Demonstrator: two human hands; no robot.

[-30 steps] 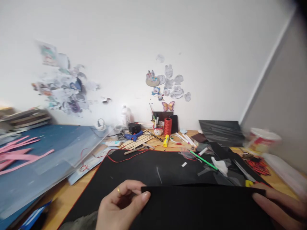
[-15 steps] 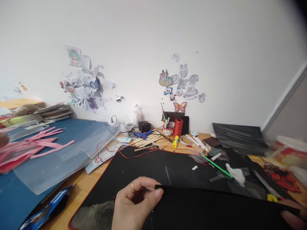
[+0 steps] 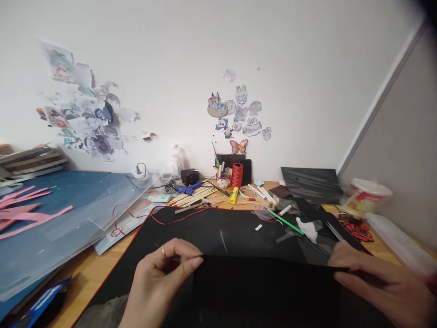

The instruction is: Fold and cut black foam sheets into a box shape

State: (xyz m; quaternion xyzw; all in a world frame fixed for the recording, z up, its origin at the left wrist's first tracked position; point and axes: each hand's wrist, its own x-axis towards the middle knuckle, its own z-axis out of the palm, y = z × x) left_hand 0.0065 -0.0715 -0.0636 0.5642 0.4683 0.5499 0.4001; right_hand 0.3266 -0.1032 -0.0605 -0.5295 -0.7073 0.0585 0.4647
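Note:
A flat black sheet [image 3: 266,287] is stretched between my two hands above the black desk mat [image 3: 191,230]. My left hand [image 3: 162,275], with a ring on one finger, pinches its upper left corner between thumb and fingers. At the upper right corner my right hand [image 3: 378,280] grips the sheet, thumb below and fingers above. The sheet's lower edge merges with the dark mat, so I cannot make it out. Beyond my right hand lie a green stick [image 3: 285,222], a crumpled white tissue [image 3: 307,229] and scissors [image 3: 336,231].
Along the wall stand a white bottle [image 3: 176,161], a pen cup [image 3: 223,180] and a red thread spool [image 3: 236,175]. A blue glue gun [image 3: 188,187] lies by wooden sticks [image 3: 194,194]. Pink strips [image 3: 34,214] and clear plastic sheeting [image 3: 85,228] cover the left side. At right is a tub [image 3: 367,193].
My view has turned to the right, so the surroundings have shifted left. My right hand has come further into view, and both hands still hold the black sheet.

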